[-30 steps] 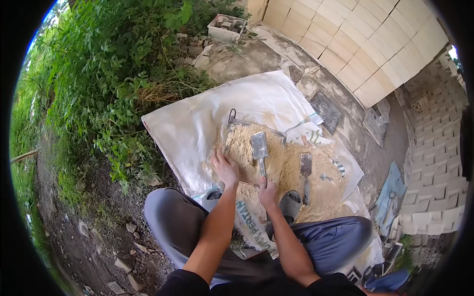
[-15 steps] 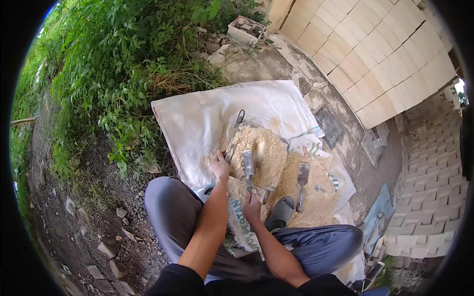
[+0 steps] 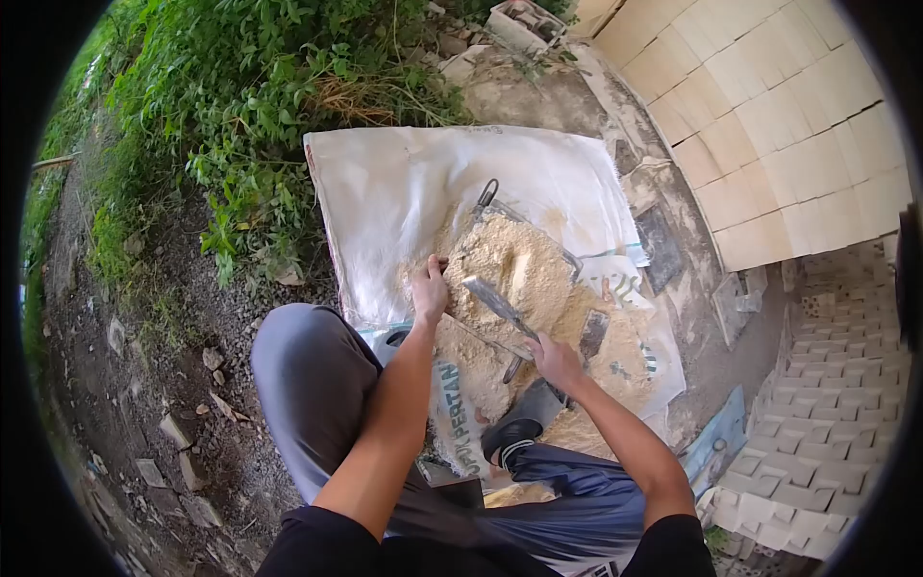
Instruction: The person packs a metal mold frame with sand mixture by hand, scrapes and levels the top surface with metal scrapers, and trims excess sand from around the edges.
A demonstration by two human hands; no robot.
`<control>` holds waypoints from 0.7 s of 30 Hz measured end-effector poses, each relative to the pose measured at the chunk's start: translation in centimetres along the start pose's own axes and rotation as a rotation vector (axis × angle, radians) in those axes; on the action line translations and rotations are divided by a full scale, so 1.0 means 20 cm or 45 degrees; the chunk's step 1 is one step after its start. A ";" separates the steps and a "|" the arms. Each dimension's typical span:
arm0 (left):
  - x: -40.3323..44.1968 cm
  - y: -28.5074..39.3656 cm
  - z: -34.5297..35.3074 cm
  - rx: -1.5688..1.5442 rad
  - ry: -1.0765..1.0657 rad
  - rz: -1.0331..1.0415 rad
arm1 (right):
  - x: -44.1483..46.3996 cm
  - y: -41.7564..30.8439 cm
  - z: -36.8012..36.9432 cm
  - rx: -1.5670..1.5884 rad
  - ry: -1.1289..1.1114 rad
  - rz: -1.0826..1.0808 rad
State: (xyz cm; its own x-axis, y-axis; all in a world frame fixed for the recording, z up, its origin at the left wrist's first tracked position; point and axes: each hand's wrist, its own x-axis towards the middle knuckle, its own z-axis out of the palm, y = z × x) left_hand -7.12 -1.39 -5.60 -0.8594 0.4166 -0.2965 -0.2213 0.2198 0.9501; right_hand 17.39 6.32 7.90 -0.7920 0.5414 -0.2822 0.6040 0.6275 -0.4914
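Note:
My right hand [image 3: 560,365] is closed around the handle of a flat-bladed metal tool [image 3: 497,303]. Its blade slants up and left over a heap of pale tan crumbs [image 3: 527,252] in a rectangular metal frame [image 3: 488,337]. My left hand [image 3: 429,291] has its fingers curled at the frame's left edge; what they grip is too small to make out. A second flat-bladed tool [image 3: 593,333] lies on the crumbs to the right. Under the frame spreads a white woven sack [image 3: 385,188], and a dark shoe [image 3: 531,413] rests just in front.
Stacked pale blocks [image 3: 760,144] rise at the right, with more rough-faced blocks [image 3: 817,385] nearer me. Green plants [image 3: 250,125] grow at the left above stony ground [image 3: 192,413]. A dark flat slab [image 3: 659,248] lies beside the sack. A box of rubble [image 3: 527,24] stands at the back.
My right hand has moved right, and the tool has swung from upright to slanting up-left. My left hand stays by the frame's left edge. The view has shifted.

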 end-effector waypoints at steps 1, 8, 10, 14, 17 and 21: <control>0.00 -0.01 -0.02 0.024 0.034 -0.011 | 0.02 0.08 0.07 0.023 -0.028 -0.023; 0.00 0.08 -0.05 -0.218 -0.285 -0.195 | -0.01 0.00 0.02 0.056 -0.027 -0.097; -0.03 0.14 -0.07 -0.251 -0.396 -0.354 | 0.02 -0.01 0.02 0.088 0.046 -0.140; 0.04 0.01 -0.07 -0.509 -0.510 -0.486 | 0.07 0.12 0.15 -0.031 0.046 -0.158; 0.05 -0.03 -0.07 -0.585 -0.503 -0.473 | 0.07 0.09 0.10 -0.135 -0.036 -0.159; 0.05 -0.06 -0.05 -0.689 -0.479 -0.413 | 0.04 -0.07 -0.02 0.113 0.043 -0.050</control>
State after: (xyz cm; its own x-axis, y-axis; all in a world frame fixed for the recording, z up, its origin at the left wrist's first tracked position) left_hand -8.16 -2.10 -7.01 -0.5170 0.7007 -0.4916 -0.7178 -0.0421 0.6950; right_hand 15.98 6.07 8.72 -0.8106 0.5367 -0.2342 0.5611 0.5976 -0.5727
